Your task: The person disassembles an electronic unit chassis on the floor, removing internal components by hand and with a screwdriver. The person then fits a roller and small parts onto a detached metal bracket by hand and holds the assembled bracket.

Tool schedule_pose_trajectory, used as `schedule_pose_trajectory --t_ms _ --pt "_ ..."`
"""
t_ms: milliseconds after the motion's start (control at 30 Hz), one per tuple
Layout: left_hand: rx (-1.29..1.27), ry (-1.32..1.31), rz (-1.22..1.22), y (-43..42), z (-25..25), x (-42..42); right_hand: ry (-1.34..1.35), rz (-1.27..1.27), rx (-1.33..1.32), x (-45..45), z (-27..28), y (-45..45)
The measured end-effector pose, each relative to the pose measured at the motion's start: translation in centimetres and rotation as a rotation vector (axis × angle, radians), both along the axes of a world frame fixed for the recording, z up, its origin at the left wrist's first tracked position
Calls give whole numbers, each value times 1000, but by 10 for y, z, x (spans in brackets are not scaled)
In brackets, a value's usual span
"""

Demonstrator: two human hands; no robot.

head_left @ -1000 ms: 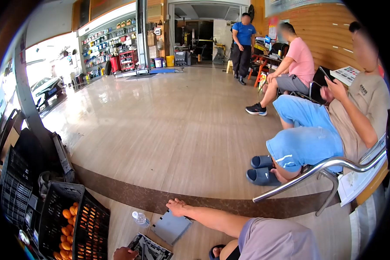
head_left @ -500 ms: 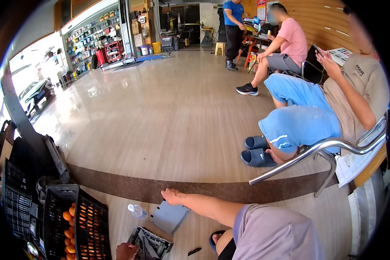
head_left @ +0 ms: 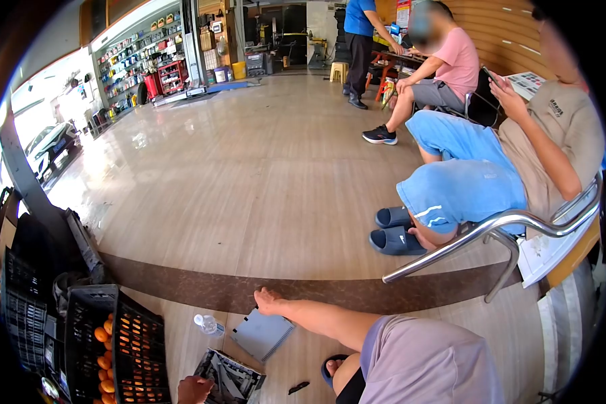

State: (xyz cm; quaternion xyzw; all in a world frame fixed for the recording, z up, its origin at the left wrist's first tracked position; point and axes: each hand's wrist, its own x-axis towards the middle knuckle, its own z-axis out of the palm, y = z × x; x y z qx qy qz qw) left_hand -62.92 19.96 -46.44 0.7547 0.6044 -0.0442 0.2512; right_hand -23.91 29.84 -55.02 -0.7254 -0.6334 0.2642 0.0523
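Observation:
My left hand (head_left: pixel 195 389) is low in the view, fingers curled, at the left edge of an open case (head_left: pixel 227 377) with grey and metallic parts inside; whatever it grips is hidden. My right hand (head_left: pixel 268 301) reaches in from the right, beside the upper edge of a flat grey panel (head_left: pixel 262 334). Its fingers are bunched together, and anything between them is too small to make out. A clear plastic bottle (head_left: pixel 209 325) stands left of the panel. On the floor below the panel lies a small black object (head_left: pixel 299 388).
Black crates hold oranges (head_left: pixel 105 363) at the left. A seated person in blue shorts (head_left: pixel 464 195) holds a phone at the right, behind a chrome chair arm (head_left: pixel 478 232). Farther back are a person in pink (head_left: pixel 456 64) and one standing in blue (head_left: pixel 358 40).
The view has shifted, and the black object on the floor has come into sight. My hands stay near the case and the panel. The standing person has moved to the table and leans over it.

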Motion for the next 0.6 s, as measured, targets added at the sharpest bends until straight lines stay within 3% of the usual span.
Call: schedule_pose_trajectory --t_ms 500,600 --pt "-13 -31 75 -3 9 -3 66 -18 -50 17 3 3" --pt "21 -9 68 2 -6 -5 98 -68 61 22 -19 7"
